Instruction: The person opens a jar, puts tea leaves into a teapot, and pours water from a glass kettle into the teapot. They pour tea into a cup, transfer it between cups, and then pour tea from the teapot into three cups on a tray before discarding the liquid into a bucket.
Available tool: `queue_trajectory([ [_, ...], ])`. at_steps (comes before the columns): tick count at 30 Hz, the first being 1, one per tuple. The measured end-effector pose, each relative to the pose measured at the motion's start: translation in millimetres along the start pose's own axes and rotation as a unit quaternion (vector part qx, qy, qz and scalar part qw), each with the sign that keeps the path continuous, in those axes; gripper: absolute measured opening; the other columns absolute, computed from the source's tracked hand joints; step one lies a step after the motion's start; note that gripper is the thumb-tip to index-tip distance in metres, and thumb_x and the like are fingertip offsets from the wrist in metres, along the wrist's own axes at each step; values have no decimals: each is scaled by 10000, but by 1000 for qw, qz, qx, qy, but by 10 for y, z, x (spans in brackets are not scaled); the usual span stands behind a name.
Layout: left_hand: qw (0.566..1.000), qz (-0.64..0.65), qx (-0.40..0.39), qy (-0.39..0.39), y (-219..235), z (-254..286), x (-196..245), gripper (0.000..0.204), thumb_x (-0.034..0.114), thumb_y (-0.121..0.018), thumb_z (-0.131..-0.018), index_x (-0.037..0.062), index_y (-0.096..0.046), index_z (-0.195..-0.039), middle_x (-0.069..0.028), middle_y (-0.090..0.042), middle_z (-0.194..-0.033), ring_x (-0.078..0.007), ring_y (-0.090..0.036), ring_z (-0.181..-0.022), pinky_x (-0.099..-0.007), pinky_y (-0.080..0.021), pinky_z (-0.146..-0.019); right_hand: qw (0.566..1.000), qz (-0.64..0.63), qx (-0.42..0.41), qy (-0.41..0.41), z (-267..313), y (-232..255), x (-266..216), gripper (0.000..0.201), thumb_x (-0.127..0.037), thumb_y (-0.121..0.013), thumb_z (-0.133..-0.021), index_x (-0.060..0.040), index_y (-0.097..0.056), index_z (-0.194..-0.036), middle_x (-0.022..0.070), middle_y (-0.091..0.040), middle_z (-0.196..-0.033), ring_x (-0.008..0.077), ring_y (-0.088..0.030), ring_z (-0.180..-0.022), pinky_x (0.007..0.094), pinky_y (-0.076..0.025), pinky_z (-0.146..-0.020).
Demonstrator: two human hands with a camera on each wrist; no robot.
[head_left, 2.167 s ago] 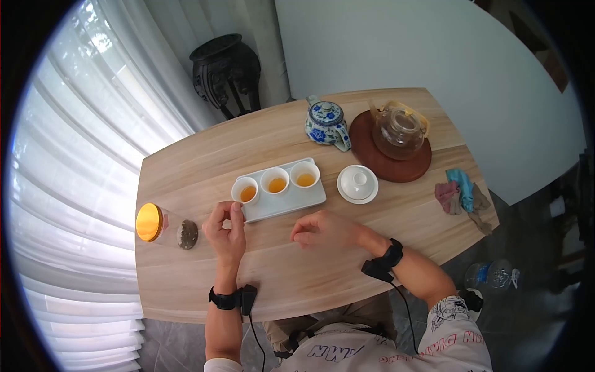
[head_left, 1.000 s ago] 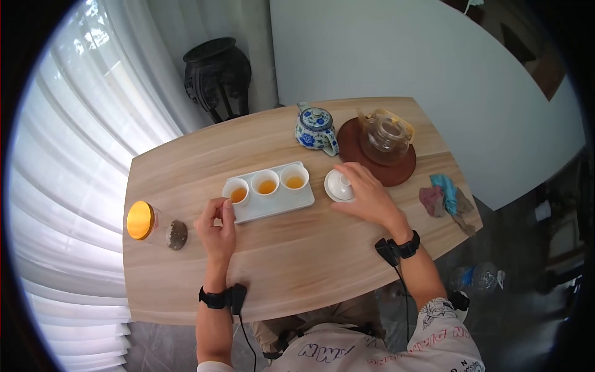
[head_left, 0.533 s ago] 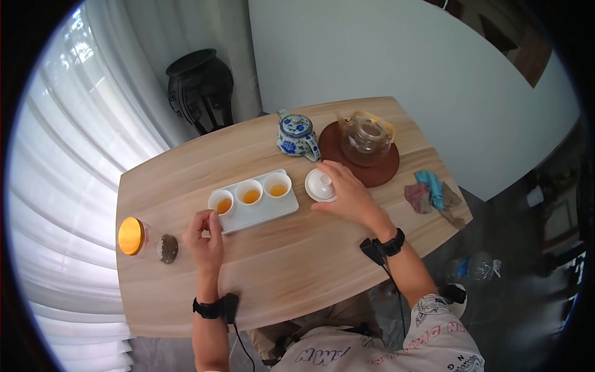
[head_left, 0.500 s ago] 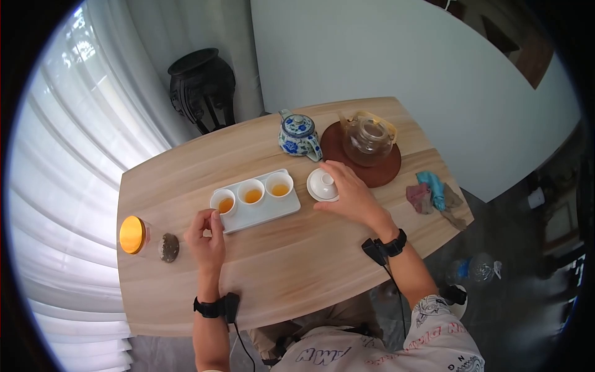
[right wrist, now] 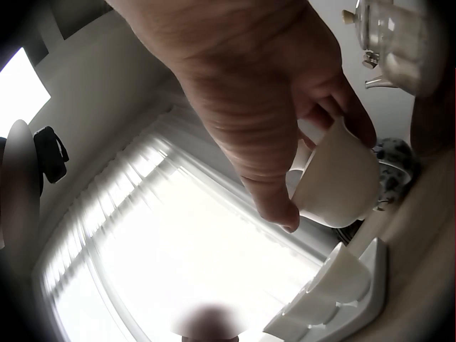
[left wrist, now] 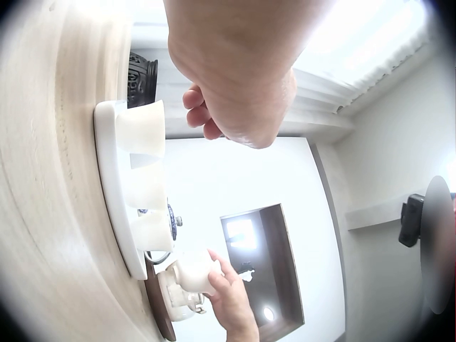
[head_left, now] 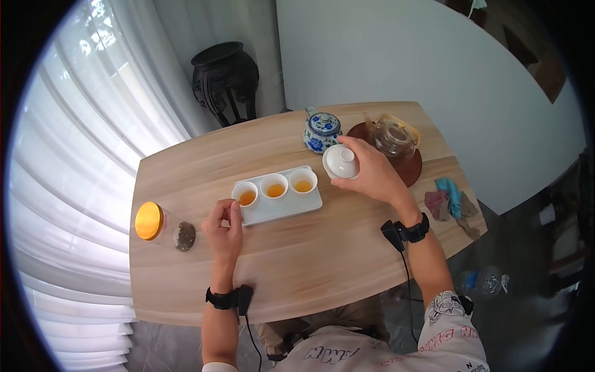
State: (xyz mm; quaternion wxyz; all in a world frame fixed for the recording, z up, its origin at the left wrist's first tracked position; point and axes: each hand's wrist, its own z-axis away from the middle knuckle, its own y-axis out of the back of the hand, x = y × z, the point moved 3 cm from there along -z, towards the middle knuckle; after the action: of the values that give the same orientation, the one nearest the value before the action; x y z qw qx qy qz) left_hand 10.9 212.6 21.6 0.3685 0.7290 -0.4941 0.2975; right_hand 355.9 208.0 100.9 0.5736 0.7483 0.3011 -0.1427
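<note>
My right hand (head_left: 379, 175) grips a white lidded gaiwan (head_left: 340, 163) by its rim, thumb on one side and fingers on the other. In the right wrist view the gaiwan (right wrist: 339, 179) is raised off the table and slightly tilted. My left hand (head_left: 224, 232) has its fingers loosely curled, holding nothing, close to the near left corner of a white tray (head_left: 282, 212). Three white cups (head_left: 273, 186) of amber tea stand in a row on that tray. The left wrist view shows the left hand (left wrist: 235, 78) apart from the cups.
Behind the gaiwan stand a blue-and-white teapot (head_left: 322, 131) and a glass teapot (head_left: 395, 139) on a round brown board (head_left: 410, 168). Crumpled cloths (head_left: 451, 198) lie at the right edge. A jar with a yellow lid (head_left: 149, 221) lies at the left.
My right hand has reached from the front of the table to the gaiwan, gripped it and lifted it toward the teapots. The left hand has stayed beside the tray.
</note>
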Motion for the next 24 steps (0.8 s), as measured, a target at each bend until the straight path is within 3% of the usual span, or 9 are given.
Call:
queue_trajectory([
  [4,1000,15,12,1,2,-5,-12,117,53,-679,-1014,-37,-701,-943,-9,-614,-644,-46,-555,-588,-224,-431,-538,996,23,-8,86,-533,-162,-194,927,-360,-894,-773,26,-473,-1502,243,-584,-1457,390,-586,-1327,435,-478,-1122],
  [10,1000,11,14,2,10,-18,-13,120,53,-681,-1014,-42,-697,-943,-10,-597,-631,-49,-535,-572,-224,-429,-542,991,-25,-116,58,-1184,-748,-97,949,-407,-885,-772,40,-473,-1501,260,-565,-1480,377,-583,-1336,417,-478,-1113],
  [16,1000,-6,15,6,10,-34,16,120,53,-683,-1012,-39,-692,-936,-13,-585,-622,-51,-524,-561,-231,-417,-534,986,2,-133,97,-1345,-1172,47,933,-385,-876,-765,38,-472,-1493,273,-573,-1443,399,-584,-1317,427,-479,-1105],
  [24,999,-23,20,9,38,-15,-21,115,59,-692,-1002,-26,-700,-924,-21,-597,-621,-61,-531,-558,-234,-415,-525,980,3,-141,140,-1451,-1385,173,925,-352,-872,-763,54,-462,-1486,286,-551,-1464,410,-534,-1365,431,-449,-1142],
])
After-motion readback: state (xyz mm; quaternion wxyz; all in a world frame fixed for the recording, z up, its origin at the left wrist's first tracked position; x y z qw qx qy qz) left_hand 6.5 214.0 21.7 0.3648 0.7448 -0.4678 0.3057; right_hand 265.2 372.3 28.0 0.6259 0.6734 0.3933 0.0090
